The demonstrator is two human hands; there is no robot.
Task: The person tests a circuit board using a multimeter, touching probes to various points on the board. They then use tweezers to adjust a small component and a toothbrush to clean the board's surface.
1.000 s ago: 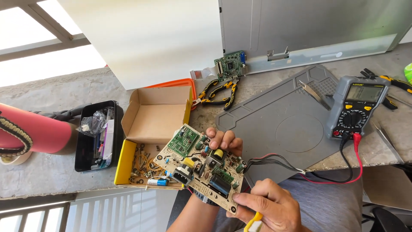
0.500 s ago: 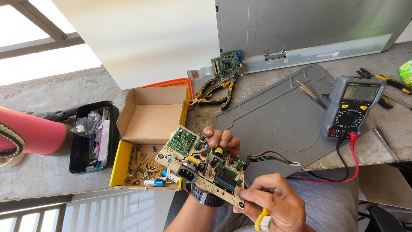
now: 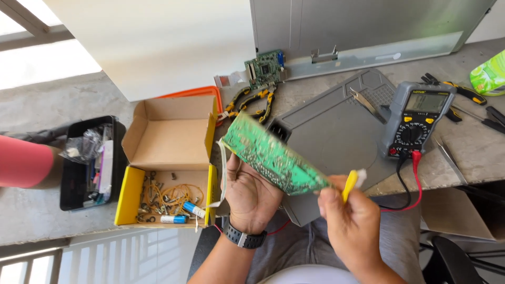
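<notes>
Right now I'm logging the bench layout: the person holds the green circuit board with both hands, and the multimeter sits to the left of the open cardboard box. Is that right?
Not quite. The multimeter sits to the right of the open cardboard box, on the grey work mat, as the head view shows. The rest holds: the left hand and right hand both hold the green circuit board.
</notes>
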